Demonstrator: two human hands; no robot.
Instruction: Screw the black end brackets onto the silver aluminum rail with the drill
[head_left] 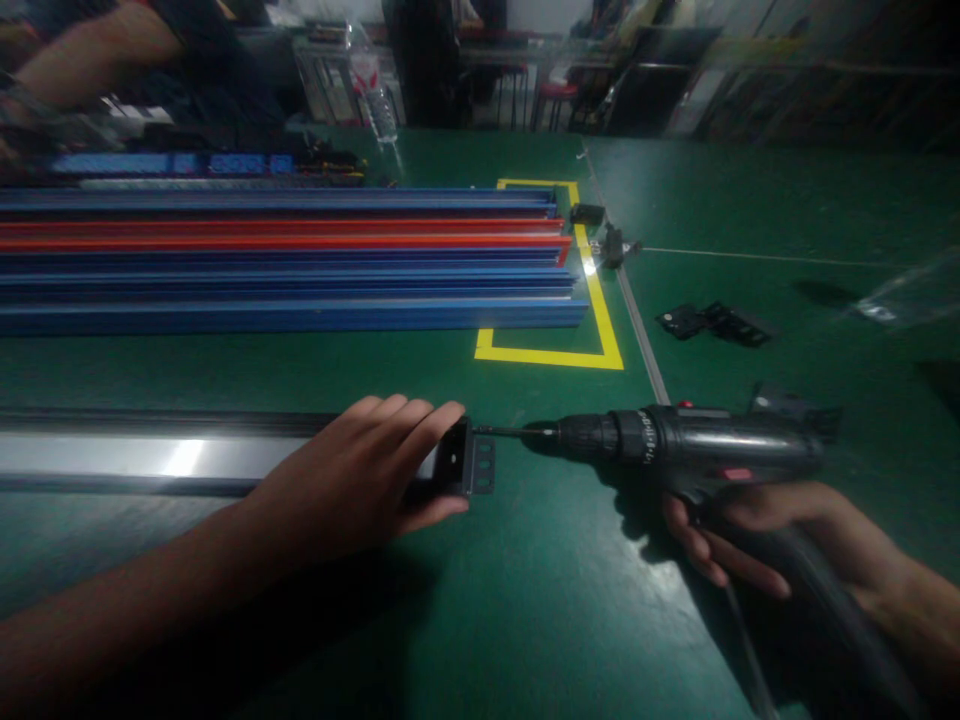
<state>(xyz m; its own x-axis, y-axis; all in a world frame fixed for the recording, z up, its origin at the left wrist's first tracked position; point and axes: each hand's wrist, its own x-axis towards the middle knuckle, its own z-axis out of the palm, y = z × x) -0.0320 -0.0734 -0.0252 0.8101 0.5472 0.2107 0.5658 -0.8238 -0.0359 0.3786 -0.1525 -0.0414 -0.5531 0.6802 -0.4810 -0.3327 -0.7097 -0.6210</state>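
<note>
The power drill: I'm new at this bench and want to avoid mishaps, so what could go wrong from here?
The drill's bit points at the upper corner of the black end piece; it might slip off and nick the left hand, whose fingers are close by.
The long rail could twist or slide, as only that hand visibly steadies it.
If the right hand tilts the drill, the bit may go in crooked.

Over there the left hand [367, 470] lies palm down, arm outstretched. The right hand [757, 530], somewhat blurred, seems curled.
</note>
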